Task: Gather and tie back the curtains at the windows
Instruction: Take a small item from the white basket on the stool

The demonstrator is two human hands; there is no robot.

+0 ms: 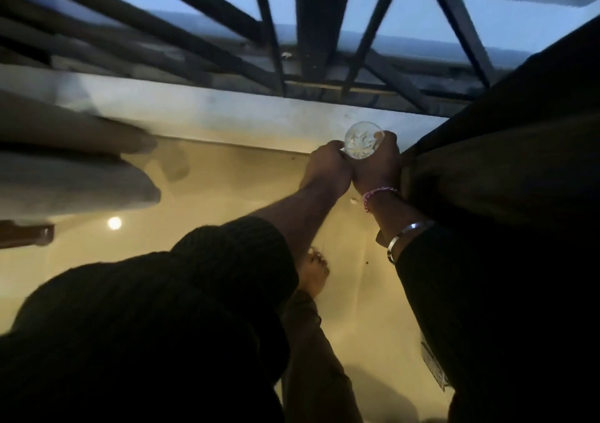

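We take the cut-glass knob (pixel 363 140) below the window sill (pixel 227 114) as our landmark; we judge it to be the curtain holdback fixed to the wall.

Hands: our left hand (pixel 328 169) grips the knob from its left side, fingers curled at its base. Our right hand (pixel 378 166) wraps it from the right, fingers curled over the rim. The two hands touch each other just under the knob. Whether a tie cord is pinched between them, we cannot tell; none shows.

Task thing: the dark curtain (pixel 503 179) hangs immediately right of the knob, its long axis running vertically, its near edge touching the back of our right hand and wrist. A pale curtain (pixel 74 175) lies well left of the knob, blurred.

Key relation: the dark curtain sits to the right of both hands, so the right hand is the nearer one. Judgement: the bundle appears gathered; looping or hooking it behind the knob remains, likely a rightward reach.

Window grille (pixel 308 32) stands above the knob.
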